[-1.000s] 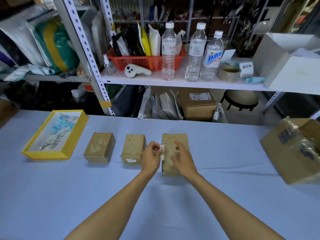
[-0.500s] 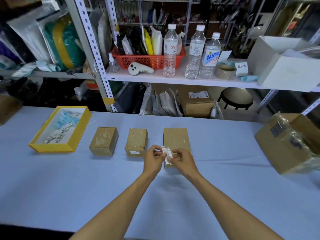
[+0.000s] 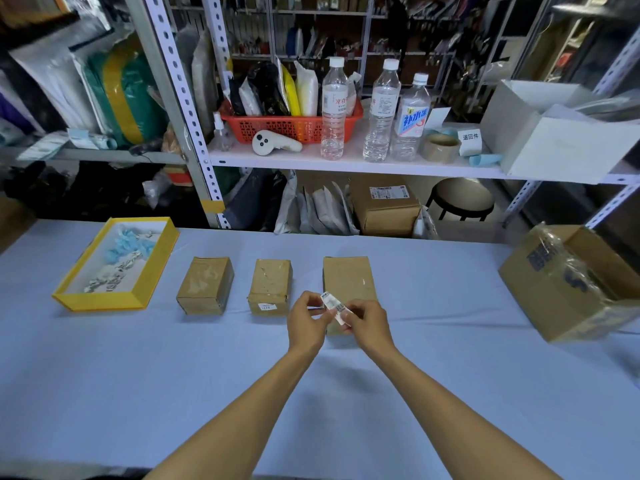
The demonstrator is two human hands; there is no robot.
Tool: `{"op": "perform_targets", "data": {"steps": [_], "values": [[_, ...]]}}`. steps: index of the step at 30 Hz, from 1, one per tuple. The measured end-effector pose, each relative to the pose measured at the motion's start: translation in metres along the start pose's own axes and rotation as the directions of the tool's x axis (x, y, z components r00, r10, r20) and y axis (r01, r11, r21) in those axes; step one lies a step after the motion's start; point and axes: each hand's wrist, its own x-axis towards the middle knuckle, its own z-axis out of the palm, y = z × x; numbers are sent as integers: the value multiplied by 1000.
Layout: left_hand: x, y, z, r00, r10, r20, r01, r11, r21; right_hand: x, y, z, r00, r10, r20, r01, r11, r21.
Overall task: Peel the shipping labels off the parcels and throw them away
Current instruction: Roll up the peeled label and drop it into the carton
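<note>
Both hands, the left hand [image 3: 306, 318] and the right hand [image 3: 369, 323], pinch the little white label [image 3: 333, 306] just above the third box [image 3: 348, 282], so I think folding its sticky side in before dropping it in the yellow tray [image 3: 104, 299] keeps it off the fingers.

My left grip [image 3: 306, 318] and right grip [image 3: 369, 323] are bare, with no gloves, rings or watch showing. Both forearms are uncovered right to the frame's bottom edge. No sleeve is in sight.
</note>
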Motion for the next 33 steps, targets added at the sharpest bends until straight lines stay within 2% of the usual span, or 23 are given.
{"op": "perform_targets", "data": {"steps": [4,6,9,12,14,17,20,24,28,33], "values": [[-7,5,-4,998,21,57,-17,998,-63,-2,1,-9,999,-31,37,31,999,17],[-5,6,-6,997,38,71,-36,999,-29,-4,4,-12,999,-19,28,19,1000,6],[-5,6,-5,993,64,97,-68,997,39,-7,6,-13,995,12,-95,-11,1000,15],[-12,9,0,988,52,143,-56,998,22,-4,7,-8,975,46,-219,-36,998,50],[-14,11,4,983,47,180,-46,999,-11,-4,6,-4,969,56,-242,-41,997,68],[-15,15,5,985,23,171,-25,1000,11,-5,4,-4,979,60,-193,-39,993,109],[-15,14,4,994,-27,110,25,999,25,-5,0,-3,993,90,-82,-72,977,198],[-15,12,2,992,-110,60,111,993,-26,-5,-1,-3,997,73,-1,-71,966,247],[-12,10,-3,992,-93,82,90,995,30,-10,0,-1,993,119,-28,-102,932,347],[-8,11,-13,977,-105,187,104,994,15,-8,-4,0,987,145,-77,-112,938,329]]}}
